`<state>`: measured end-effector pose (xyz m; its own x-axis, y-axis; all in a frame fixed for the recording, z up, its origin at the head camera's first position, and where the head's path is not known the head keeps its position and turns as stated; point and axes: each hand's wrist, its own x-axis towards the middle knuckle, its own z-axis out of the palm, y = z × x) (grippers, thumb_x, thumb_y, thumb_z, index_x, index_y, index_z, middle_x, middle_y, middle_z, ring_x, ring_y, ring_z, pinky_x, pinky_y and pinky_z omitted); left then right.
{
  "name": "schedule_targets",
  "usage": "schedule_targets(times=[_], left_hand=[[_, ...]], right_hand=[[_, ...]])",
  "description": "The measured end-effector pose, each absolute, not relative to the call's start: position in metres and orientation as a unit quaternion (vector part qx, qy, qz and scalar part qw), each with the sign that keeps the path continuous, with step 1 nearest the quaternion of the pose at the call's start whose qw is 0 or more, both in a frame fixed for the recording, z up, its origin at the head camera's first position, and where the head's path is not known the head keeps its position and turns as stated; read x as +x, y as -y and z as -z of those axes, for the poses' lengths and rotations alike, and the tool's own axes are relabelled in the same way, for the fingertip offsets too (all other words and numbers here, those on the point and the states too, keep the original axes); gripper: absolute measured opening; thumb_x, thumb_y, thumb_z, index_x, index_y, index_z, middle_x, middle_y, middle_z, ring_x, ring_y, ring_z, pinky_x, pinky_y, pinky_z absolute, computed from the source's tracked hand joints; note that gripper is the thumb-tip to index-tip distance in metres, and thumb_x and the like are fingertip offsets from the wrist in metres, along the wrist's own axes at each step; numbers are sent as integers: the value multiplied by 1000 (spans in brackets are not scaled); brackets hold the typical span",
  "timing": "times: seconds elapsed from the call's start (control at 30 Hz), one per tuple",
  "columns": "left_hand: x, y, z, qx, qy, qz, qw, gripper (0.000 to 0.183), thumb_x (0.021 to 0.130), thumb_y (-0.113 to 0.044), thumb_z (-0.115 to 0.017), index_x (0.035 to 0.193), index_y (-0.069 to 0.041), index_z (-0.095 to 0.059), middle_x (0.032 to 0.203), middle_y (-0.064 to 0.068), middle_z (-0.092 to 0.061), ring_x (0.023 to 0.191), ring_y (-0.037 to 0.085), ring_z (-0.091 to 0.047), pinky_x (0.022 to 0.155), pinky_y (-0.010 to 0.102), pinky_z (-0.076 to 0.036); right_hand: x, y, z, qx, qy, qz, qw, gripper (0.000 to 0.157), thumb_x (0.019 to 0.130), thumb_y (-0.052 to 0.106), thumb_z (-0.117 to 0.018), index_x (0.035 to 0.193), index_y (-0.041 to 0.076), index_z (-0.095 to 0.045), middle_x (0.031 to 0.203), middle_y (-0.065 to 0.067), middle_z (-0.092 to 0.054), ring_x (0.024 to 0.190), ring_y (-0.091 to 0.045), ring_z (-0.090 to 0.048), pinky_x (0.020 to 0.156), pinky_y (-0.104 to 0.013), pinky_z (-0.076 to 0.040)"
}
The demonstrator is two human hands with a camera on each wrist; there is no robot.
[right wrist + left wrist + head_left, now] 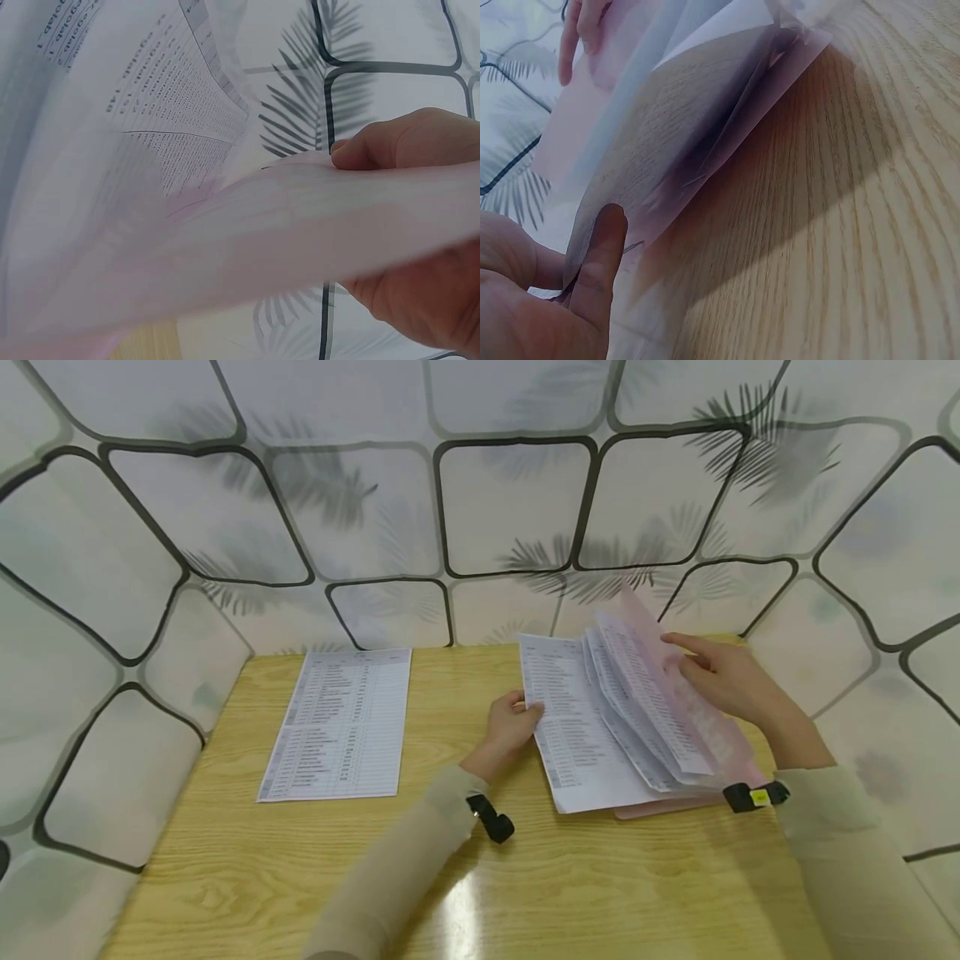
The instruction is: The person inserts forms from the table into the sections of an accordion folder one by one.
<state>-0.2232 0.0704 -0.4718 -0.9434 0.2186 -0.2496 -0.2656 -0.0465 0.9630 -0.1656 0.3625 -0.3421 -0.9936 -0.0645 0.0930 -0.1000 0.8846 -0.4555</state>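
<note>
While left hand point(512, 728) pinches white rectangular paper sheet point(564, 710), right hand point(726, 677) pinches open pink plastic folder point(722, 742) (probably leafing); next needs sheets parted.

no legible text, print too small on sheet point(570, 727) in my left hand point(512, 728), same on loose sheet point(337, 727) left of it

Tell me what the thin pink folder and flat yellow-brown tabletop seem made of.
Thin pink folder: likely flexible plastic, smooth; it looks translucent and bends. Flat yellow-brown tabletop: wood or wood-look laminate, glossy; it shows streaked grain and a bright reflection.
</note>
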Motion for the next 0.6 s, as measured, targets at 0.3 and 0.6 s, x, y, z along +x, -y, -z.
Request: schedule_targets(times=[0.3,0.6], left_hand=[[-222,-87,476,-20,-653,-737,171,36,101,-2,-62,136,5,-63,118,29,-75,98,38,-78,76,38,-68],[-219,-95,476,-14,-654,-733,189,35,102,-7,-63,136,4,-64,115,27,-76,81,26,-78,52,22,-59]], right_hand=[[-164,-363,340,44,971,-235,30,47,109,21,-46,154,12,-54,63,5,-33,51,-9,-32,46,-29,-32],[-163,-363,339,35,970,-240,32,46,108,20,-47,153,12,-55,63,4,-34,51,-9,-33,46,-29,-32]])
